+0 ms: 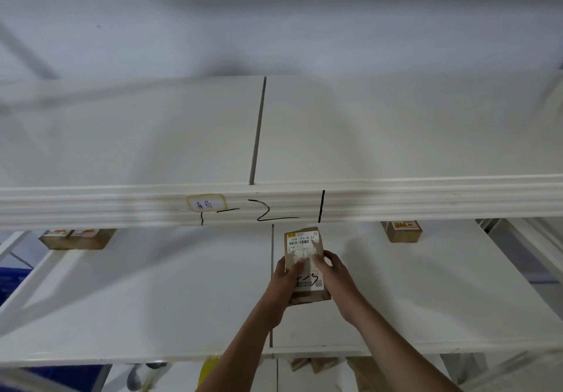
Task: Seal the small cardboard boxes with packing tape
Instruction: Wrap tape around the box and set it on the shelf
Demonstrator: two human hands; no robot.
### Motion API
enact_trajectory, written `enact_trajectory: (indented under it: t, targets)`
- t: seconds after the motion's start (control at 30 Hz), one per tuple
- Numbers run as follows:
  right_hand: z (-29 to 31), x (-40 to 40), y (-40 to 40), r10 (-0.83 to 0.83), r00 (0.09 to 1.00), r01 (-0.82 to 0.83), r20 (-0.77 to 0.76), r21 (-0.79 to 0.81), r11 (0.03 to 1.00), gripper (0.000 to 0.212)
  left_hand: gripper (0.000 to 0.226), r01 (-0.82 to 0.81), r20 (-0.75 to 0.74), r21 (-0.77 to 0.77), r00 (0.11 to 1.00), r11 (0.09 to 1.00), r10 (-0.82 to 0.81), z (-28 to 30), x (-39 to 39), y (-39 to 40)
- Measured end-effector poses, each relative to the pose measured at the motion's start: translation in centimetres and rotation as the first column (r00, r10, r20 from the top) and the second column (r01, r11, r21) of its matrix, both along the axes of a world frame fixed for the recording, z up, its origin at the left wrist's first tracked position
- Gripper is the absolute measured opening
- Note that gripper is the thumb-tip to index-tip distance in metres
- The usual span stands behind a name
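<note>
L hand (281, 282) gripping small cardboard box (305, 265) at its 9 o'clock side, R hand (333, 276) fingers curled on its 3 o'clock edge, box w/ label held over white shelf (152, 294), more boxes (77, 237) at 10 o'clock, another (402, 231) at 2 o'clock, upper shelf edge (122, 206) marked 1-2.

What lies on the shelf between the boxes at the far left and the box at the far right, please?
In the head view, between the left boxes and the right box lies only the labelled box, held by the left hand and right hand; otherwise bare shelf.
</note>
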State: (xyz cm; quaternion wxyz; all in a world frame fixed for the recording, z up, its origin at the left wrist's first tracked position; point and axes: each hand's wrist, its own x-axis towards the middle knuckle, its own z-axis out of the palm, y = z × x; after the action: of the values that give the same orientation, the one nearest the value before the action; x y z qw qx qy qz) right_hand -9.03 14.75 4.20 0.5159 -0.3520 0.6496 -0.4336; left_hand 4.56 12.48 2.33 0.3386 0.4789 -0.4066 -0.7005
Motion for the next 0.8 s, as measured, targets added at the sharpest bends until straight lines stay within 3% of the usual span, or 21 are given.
enact_trajectory:
  t: [0.23,0.4,0.6,0.8]
  targets:
    - [-1.1,0.1,0.3,0.087,0.994,-0.087,-0.064,0.006,0.996,0.03,0.036,-0.013,0.025,-0.099,1.0,0.995,0.016,-0.3,1.5,0.3]
    - [-0.8,1.5,1.1,0.072,0.99,-0.072,-0.123,0.009,0.997,0.027,0.041,-0.063,0.03,-0.088,0.997,0.994,0.065,-0.6,1.0,1.1]
    - [-0.2,-0.4,2.7,-0.011,0.999,0.013,0.048,-0.044,0.999,0.024,0.049,0.017,0.017,-0.106,1.0,0.994,-0.016,-0.9,0.7,1.4]
    - [0.3,-2.9,4.7,-0.015,0.999,0.02,0.05,-0.102,0.995,0.027,0.044,0.069,0.067,-0.184,0.996,0.98,-0.058,0.1,-1.5,3.2]
